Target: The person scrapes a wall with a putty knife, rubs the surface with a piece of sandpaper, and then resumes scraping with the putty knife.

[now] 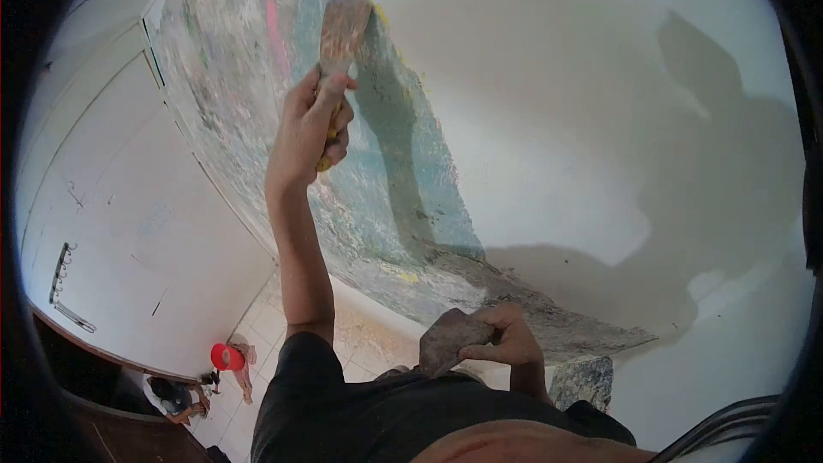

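Note:
High on the left, my left hand (pixel 310 124) is closed around the yellow handle of a paint scraper (pixel 345 27). Its wide, stained blade points up and overlaps the boundary between the stripped and the white parts of the wall (pixel 549 111). Patches of teal, grey and pink show on the scraped area (pixel 343 197) around it. Close in front of my chest, my right hand (pixel 510 341) pinches a flat, dusty grey plate (pixel 450 343) with angled corners, thumb on top and fingers behind.
A white door (pixel 129 180) with a hook rack (pixel 60 274) is on the left. Lower left, another person (pixel 176 399) crouches near a red bucket (pixel 226 357) on the tiled floor (pixel 249 416). Dark cables (pixel 729 429) run at the lower right.

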A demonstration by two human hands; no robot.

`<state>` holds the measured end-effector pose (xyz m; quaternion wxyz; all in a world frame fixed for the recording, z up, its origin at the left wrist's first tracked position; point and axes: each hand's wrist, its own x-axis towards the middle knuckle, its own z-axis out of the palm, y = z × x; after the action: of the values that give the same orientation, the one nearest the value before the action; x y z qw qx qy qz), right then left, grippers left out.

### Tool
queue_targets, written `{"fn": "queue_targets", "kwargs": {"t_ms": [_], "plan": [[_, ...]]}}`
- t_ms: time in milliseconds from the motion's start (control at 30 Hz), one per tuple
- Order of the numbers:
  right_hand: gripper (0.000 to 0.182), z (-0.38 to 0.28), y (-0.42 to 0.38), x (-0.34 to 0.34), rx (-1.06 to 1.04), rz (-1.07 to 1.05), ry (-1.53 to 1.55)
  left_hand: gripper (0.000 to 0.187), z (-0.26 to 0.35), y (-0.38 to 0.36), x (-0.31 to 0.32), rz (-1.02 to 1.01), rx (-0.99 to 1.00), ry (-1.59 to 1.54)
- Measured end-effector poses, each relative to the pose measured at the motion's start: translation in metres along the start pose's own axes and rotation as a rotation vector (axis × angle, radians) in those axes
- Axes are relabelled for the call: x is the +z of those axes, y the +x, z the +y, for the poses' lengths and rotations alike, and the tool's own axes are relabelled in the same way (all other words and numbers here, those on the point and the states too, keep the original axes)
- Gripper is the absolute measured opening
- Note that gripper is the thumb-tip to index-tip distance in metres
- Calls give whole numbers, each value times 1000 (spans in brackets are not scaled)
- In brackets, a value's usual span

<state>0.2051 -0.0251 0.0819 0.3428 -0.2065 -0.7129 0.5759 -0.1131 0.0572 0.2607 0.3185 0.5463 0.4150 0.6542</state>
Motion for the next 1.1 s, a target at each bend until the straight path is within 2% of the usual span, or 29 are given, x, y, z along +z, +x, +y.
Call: {"fn": "queue_targets", "kwargs": {"t_ms": [133,233,300,400,467,567,667,733,833,900,1100], "plan": [[34,-2,2,9,-9,-8,110,31,4,-4,-4,-4,5,29],[34,0,-2,2,-4,-71,-106,30,5,5,-5,-21,27,9],[34,2,3,9,34,-46,-50,32,28,15,9,7,82,20],[35,-6,3,12,60,-62,22,32,42,6,5,-3,51,129],[35,-7,2,12,4,-120,37,30,17,4,1,11,27,87],[34,1,1,12,97,-66,72,31,0,9,2,47,13,33],[33,-2,-2,10,134,-50,68,37,-9,20,0,80,148,216],[33,0,-1,6,119,-73,72,37,-1,5,15,177,275,274],[36,7,-1,2,104,-120,86,51,-9,5,17,229,539,522],[36,5,1,0,122,-134,48,57,-16,13,14,222,641,660],[36,9,4,1,117,-161,120,70,-11,19,13,219,523,801]]}}
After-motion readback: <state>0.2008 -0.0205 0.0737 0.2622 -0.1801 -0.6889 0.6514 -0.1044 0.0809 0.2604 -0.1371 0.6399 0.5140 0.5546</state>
